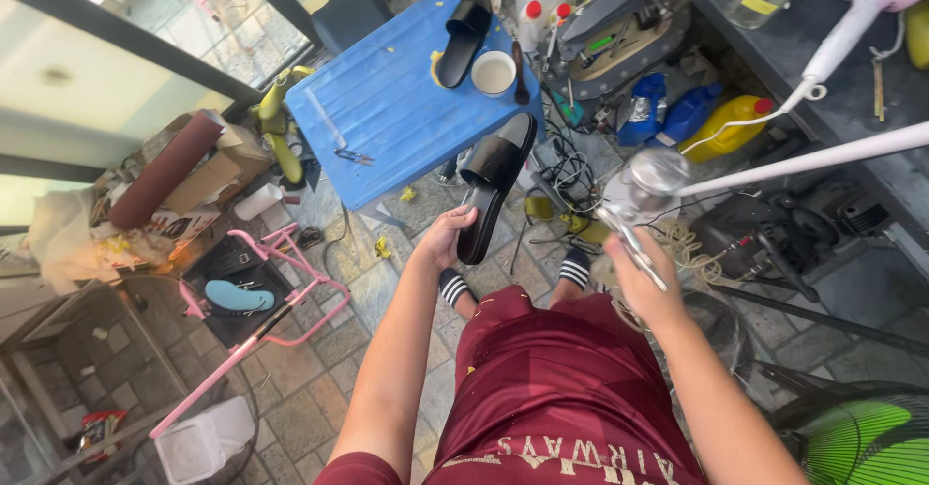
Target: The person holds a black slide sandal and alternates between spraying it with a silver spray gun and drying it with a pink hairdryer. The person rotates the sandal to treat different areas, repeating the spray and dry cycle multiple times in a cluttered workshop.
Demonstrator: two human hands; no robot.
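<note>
Left hand (447,236) gripping heel end of glossy black leather slip-on shoe (494,180), toe resting on blue plastic desk (387,107) edge, right hand (639,287) closed around metal spray gun (644,195), just right of shoe

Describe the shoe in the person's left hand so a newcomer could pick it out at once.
Start at the blue plastic table in the middle. Just off its near right corner, the left hand grips a glossy black slip-on shoe by its heel end. Unlike the other black shoe, which lies on the table beside a white cup, this one is held up.
</note>
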